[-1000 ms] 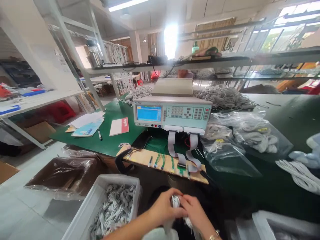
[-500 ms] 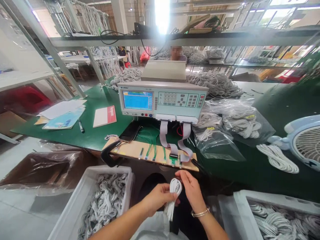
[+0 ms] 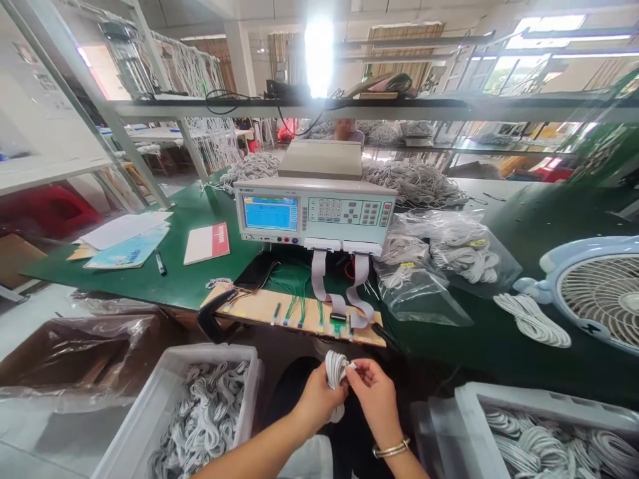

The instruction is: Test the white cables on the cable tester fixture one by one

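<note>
My left hand (image 3: 315, 398) is closed around a coiled white cable (image 3: 334, 370), held just below the front edge of the green table (image 3: 200, 273). My right hand (image 3: 375, 394) pinches the cable's connector end at the top of the coil, a bracelet on its wrist. Just above my hands lies a wooden test board (image 3: 294, 314) with green wires and sockets. Grey ribbon cables link it to a cable tester (image 3: 314, 214) with a lit blue screen.
A white bin (image 3: 164, 412) of coiled cables stands at lower left, another bin (image 3: 524, 419) at lower right. Clear bags of cables (image 3: 439, 259), a loose cable coil (image 3: 532, 320) and a small fan (image 3: 596, 296) sit on the right. Papers and a pen (image 3: 160, 263) lie left. A bag-lined box (image 3: 64, 352) sits on the floor.
The view shifted upward then settled. My hands rose with the cable coil toward the test board, and my right fingers moved from the coil's side to pinch its connector end.
</note>
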Available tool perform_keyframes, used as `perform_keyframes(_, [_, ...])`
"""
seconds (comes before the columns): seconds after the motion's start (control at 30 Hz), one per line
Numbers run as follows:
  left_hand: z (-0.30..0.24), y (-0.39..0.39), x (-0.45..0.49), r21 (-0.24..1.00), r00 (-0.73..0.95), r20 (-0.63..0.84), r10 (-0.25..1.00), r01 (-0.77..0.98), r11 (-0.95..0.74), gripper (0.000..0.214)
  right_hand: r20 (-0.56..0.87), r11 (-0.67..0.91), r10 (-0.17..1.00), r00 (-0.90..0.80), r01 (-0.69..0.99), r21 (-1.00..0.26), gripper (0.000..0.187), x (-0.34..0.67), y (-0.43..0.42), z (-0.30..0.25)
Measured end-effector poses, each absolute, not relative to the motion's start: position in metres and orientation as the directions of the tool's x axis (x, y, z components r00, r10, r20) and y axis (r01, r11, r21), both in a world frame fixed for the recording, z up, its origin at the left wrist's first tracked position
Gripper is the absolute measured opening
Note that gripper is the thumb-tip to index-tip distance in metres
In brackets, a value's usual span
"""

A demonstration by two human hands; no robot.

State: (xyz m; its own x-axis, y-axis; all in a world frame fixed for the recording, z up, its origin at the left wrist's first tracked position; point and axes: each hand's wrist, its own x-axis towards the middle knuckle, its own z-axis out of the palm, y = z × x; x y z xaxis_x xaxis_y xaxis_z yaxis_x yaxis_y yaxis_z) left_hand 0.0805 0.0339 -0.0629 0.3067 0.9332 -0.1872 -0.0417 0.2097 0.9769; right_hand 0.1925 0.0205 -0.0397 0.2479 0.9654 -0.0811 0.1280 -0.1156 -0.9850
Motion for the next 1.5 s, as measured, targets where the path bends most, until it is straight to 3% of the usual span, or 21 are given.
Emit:
perform_keyframes(0.07, [-0.059, 0.031, 0.081, 0.987, 0.307, -0.139, 0.942, -0.036, 0.157, 0.025, -0.104, -0.13, 0.971, 0.215, 0.112, -0.985, 0.02, 0.194, 0.021, -0.038])
perform_keyframes(0.17, [-0.05, 0.028, 0.083, 0.991, 0.301, -0.09, 0.95, -0.068, 0.115, 0.032, -0.055, -0.099, 0.978, 0.199, 0.219, -0.971, 0.019, 0.196, 0.019, -0.035])
perform_keyframes(0.27, [-0.038, 0.026, 0.082, 0.956, 0.318, -0.133, 0.939, -0.209, 0.206, 0.036, 0.002, -0.067, 0.97, 0.244, 0.277, -0.958, 0.017, 0.199, 0.016, -0.033])
perform_keyframes(0.37, [-0.03, 0.029, 0.077, 0.801, 0.457, -0.256, 0.852, -0.394, 0.451, 0.032, -0.072, -0.114, 0.955, 0.289, 0.131, -0.985, 0.018, 0.204, 0.017, -0.033])
perform_keyframes(0.43, [-0.03, 0.033, 0.072, 0.709, 0.521, -0.341, 0.783, -0.405, 0.578, 0.033, -0.147, -0.151, 0.951, 0.273, -0.007, -0.988, 0.018, 0.206, 0.018, -0.032])
perform_keyframes(0.5, [-0.034, 0.039, 0.07, 0.716, 0.52, -0.386, 0.762, -0.352, 0.603, 0.033, -0.169, -0.155, 0.96, 0.224, -0.08, -0.985, 0.018, 0.205, 0.019, -0.028])
perform_keyframes(0.6, [-0.038, 0.049, 0.07, 0.854, 0.451, -0.35, 0.821, -0.207, 0.478, 0.028, -0.11, -0.107, 0.984, 0.139, -0.024, -0.994, 0.022, 0.2, 0.021, -0.021])
perform_keyframes(0.7, [-0.037, 0.055, 0.074, 0.967, 0.335, -0.216, 0.917, -0.056, 0.249, 0.023, -0.025, -0.053, 0.99, 0.136, 0.202, -0.978, 0.023, 0.197, 0.022, -0.016])
perform_keyframes(0.77, [-0.035, 0.055, 0.077, 0.993, 0.252, -0.118, 0.96, 0.025, 0.116, 0.019, 0.018, -0.044, 0.986, 0.168, 0.354, -0.934, 0.022, 0.197, 0.024, -0.014])
perform_keyframes(0.83, [-0.035, 0.053, 0.08, 0.997, 0.197, -0.072, 0.978, 0.054, 0.062, 0.019, 0.02, -0.051, 0.984, 0.175, 0.39, -0.919, 0.021, 0.199, 0.027, -0.014])
perform_keyframes(1.0, [-0.04, 0.054, 0.087, 0.935, 0.242, -0.256, 0.936, -0.185, 0.304, 0.026, -0.128, -0.136, 0.988, 0.085, 0.095, -0.986, 0.027, 0.207, 0.04, -0.017])
perform_keyframes(1.07, [-0.04, 0.057, 0.085, 0.891, 0.29, -0.301, 0.908, -0.254, 0.376, 0.029, -0.158, -0.163, 0.984, 0.088, 0.049, -0.985, 0.031, 0.21, 0.044, -0.02])
perform_keyframes(1.33, [-0.027, 0.067, 0.058, 0.778, 0.425, -0.413, 0.806, -0.295, 0.554, 0.027, -0.265, -0.24, 0.952, 0.15, -0.167, -0.956, 0.035, 0.203, 0.048, -0.033])
perform_keyframes(1.5, [-0.027, 0.071, 0.06, 0.764, 0.408, -0.44, 0.8, -0.298, 0.572, 0.025, -0.133, -0.145, 0.978, 0.16, 0.066, -0.987, 0.029, 0.206, 0.044, -0.023])
